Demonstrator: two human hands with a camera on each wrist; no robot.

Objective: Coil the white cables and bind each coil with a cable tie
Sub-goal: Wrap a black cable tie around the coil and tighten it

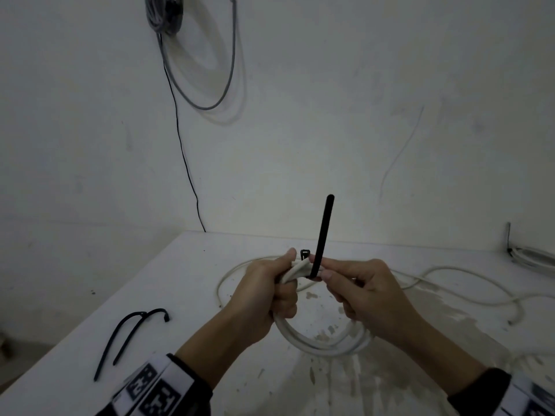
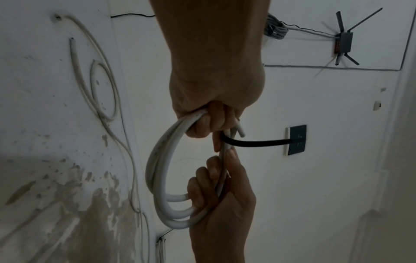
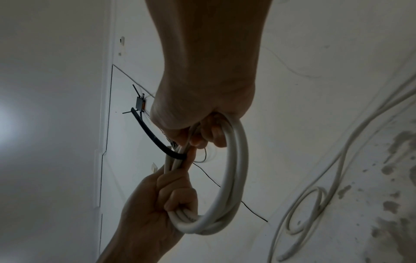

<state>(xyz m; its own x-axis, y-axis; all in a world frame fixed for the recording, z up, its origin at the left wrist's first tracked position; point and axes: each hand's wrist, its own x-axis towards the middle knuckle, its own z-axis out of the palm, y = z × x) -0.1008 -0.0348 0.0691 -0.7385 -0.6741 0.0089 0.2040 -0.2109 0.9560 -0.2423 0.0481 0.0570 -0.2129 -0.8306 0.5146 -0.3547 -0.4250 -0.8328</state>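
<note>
White coil (image 1: 324, 345) gripped in left hand (image 1: 264, 295), black tie (image 1: 322, 235) pinched by right hand (image 1: 369, 292), unfastened; beside coil, more cable (image 1: 468, 288) uncoiled.

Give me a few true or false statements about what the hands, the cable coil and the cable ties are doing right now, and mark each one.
1. The left hand grips the white coil. True.
2. The black cable tie at the coil lies flat on the table. False: it sticks upward from the coil.
3. The right hand is off the coil. False: its fingers hold it by the tie.
4. Two spare ties lie on the table, left. True.
</note>
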